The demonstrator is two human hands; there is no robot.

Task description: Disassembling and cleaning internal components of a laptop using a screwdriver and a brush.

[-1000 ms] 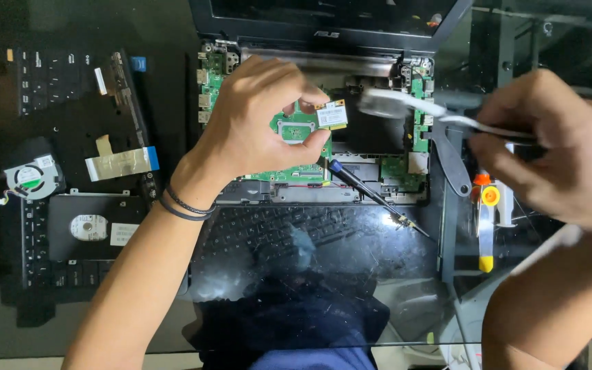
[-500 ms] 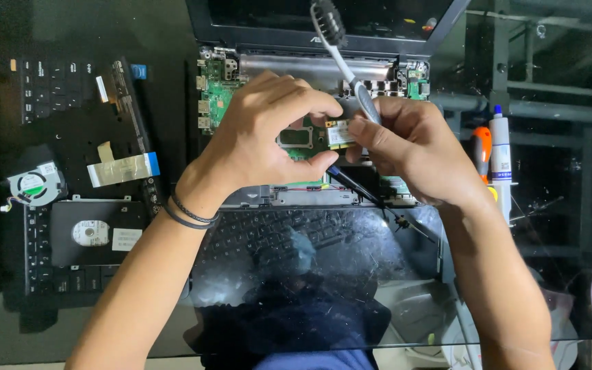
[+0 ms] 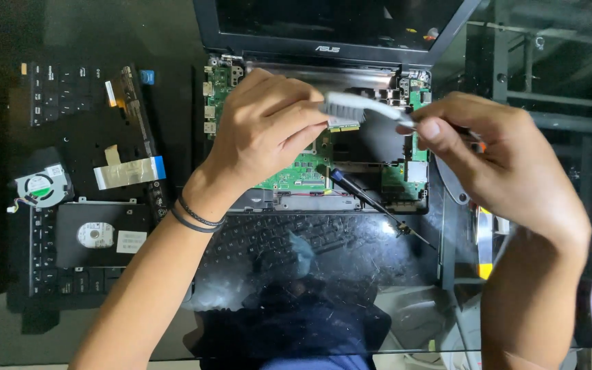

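Glass desk: white-bristled toothbrush (image 3: 351,107) over green laptop board (image 3: 296,171).

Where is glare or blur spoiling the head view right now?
Head view: the glass table mirrors the person, veiling its near edge; the brush in the right hand is motion-smeared; the left hand and green board stay sharp; the surroundings fall into deep shadow.

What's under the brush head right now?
A small card in the left hand, edge showing under the brush bristles; below, the green laptop board. The rest of the card is hidden by fingers.
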